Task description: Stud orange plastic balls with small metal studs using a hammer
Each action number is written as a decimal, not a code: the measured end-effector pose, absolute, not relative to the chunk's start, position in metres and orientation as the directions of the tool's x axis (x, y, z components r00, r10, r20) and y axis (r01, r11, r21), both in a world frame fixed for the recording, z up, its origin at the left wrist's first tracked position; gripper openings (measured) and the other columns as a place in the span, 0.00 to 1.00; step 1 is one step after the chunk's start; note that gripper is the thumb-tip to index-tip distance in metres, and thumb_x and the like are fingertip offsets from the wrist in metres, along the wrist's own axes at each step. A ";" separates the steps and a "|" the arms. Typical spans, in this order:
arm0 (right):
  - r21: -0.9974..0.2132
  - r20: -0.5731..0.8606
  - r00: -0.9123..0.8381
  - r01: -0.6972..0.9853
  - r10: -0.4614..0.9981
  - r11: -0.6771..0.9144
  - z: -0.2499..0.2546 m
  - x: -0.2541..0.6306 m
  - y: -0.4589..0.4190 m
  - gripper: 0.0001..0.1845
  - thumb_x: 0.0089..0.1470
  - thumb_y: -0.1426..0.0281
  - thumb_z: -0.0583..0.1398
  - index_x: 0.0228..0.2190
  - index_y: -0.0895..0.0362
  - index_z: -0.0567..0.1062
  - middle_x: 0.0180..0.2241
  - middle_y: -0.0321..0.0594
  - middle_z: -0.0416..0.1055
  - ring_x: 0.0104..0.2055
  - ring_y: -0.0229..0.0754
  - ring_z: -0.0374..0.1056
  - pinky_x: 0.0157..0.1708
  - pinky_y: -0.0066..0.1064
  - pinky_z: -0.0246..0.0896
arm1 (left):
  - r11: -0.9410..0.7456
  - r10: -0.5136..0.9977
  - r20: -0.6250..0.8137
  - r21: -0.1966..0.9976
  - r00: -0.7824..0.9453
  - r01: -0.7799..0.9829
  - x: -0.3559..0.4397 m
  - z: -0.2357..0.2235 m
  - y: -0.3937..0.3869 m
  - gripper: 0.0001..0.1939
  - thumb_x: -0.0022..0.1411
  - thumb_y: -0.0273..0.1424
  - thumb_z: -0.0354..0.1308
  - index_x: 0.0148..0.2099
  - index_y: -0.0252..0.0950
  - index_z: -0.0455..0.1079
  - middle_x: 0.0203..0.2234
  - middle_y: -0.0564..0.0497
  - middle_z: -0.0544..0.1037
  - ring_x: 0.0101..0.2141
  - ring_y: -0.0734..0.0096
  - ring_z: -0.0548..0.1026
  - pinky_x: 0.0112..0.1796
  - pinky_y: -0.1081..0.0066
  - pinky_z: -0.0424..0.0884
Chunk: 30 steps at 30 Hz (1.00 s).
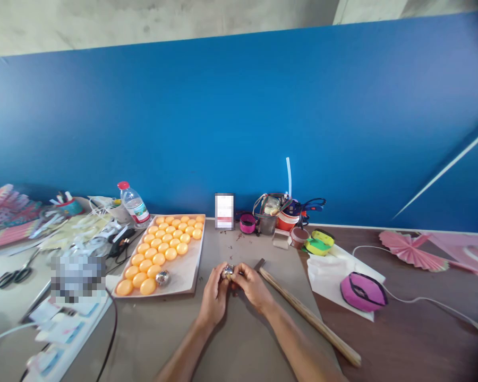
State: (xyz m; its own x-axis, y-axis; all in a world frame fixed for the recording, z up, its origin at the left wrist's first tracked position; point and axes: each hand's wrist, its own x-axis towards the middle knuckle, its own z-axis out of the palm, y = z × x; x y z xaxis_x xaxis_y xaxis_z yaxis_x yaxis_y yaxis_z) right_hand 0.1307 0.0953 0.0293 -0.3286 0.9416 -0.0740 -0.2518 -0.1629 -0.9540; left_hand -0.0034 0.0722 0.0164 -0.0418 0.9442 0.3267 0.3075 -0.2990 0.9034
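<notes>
1. The left hand [215, 298] and the right hand [255, 289] meet over the grey work surface [242, 353]. Both sets of fingers are bent in, pinching a small, shiny silver ball [228, 271] between their tips; its finish is perhaps faceted, though fingers cover much of it.
2. That ball is held near the front edge of the hands, to the right of a shallow, pale-lined tray [187, 271].
3. One mirror-like silver sphere [163, 278] lies in the tray's near part, its skin broken into small glinting patches. The smooth, glossy orange balls [158, 259] grouped beside it have no such silvery surface. So one silver piece sits in the tray, one is in hand, and the many orange ones look plain.
4. Right of the hands, a long, rough-grained wooden handle [310, 317] with a dark end lies at a slant.
5. Farther right, a magenta fabric band with black edging [364, 291] rests on thin white sheeting [326, 276], near a stiff, pleated pink fan [411, 250].
</notes>
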 end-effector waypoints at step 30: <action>-0.950 -0.106 -0.300 -0.252 0.948 -0.186 0.029 0.127 0.093 0.14 0.44 0.58 0.60 0.21 0.55 0.65 0.17 0.32 0.66 0.21 0.36 0.60 0.24 0.29 0.56 | -0.274 0.949 0.310 0.902 -0.060 0.334 -0.004 0.018 0.069 0.18 0.61 0.35 0.48 0.52 0.36 0.64 0.48 0.43 0.70 0.50 0.63 0.66 0.52 0.61 0.60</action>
State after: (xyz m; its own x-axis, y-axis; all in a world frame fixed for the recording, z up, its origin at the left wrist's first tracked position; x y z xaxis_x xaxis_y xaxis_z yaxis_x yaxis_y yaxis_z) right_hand 0.1268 0.0932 0.0293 -0.3004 0.9479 -0.1065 -0.2516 -0.1864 -0.9497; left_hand -0.0043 0.0685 0.0184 -0.0599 0.9489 0.3100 0.3338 -0.2736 0.9021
